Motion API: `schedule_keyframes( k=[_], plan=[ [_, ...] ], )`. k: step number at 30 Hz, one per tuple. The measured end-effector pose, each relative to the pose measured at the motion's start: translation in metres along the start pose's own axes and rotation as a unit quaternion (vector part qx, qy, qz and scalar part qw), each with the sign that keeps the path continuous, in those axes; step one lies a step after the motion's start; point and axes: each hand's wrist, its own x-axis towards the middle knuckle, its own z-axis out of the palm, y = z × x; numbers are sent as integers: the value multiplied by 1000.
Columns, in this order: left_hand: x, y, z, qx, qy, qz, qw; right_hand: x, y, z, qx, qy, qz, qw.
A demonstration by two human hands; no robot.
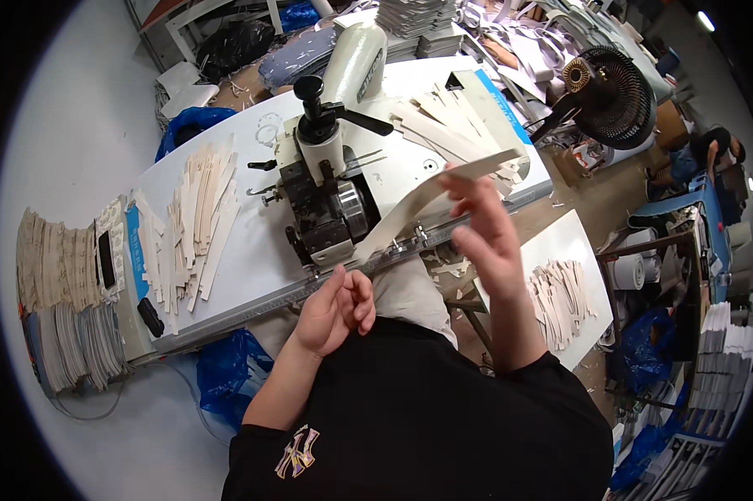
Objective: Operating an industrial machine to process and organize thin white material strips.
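Smooth white wall (84, 92) at ten o'clock
Glowing white tube light (706, 22) at two o'clock; blue-topped table (675, 204) at three.

Long strip (410, 204): plain cream. Machine (316, 196): off-white arm (357, 63), black fittings, silver roller (354, 209). Tabletop (256, 238): white, bright blue bands (135, 242). Loose strips (203, 209): cream to pale beige. Shirt (443, 409): black; emblem (296, 452) multicoloured, white-edged. Fan (623, 96): black, gold hub (577, 75). Plastic bag (229, 371): blue. Stacked sheets (55, 259): beige, grey. Trousers (414, 292): pale beige.

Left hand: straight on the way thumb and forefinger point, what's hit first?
Probably the bench machine, at its lower front; the pale strip ends close by, and depth is unclear.
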Motion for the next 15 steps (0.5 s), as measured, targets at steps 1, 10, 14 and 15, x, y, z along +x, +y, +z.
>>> schedule_keyframes(
  k=[1, 10, 14, 15],
  plan=[
    [-2, -1, -3, 55, 69, 3, 996, 11, 4, -15, 10, 44, -14, 999],
    [-15, 4, -25, 193, 166, 39, 966, 62, 89, -64, 139, 171, -18, 975],
    [-29, 14, -36, 214, 207, 86, 951, 47, 106, -83, 196, 189, 88, 958],
    [-35, 18, -40, 215, 207, 83, 951, 41, 106, -92, 189, 206, 112, 954]
  ],
)
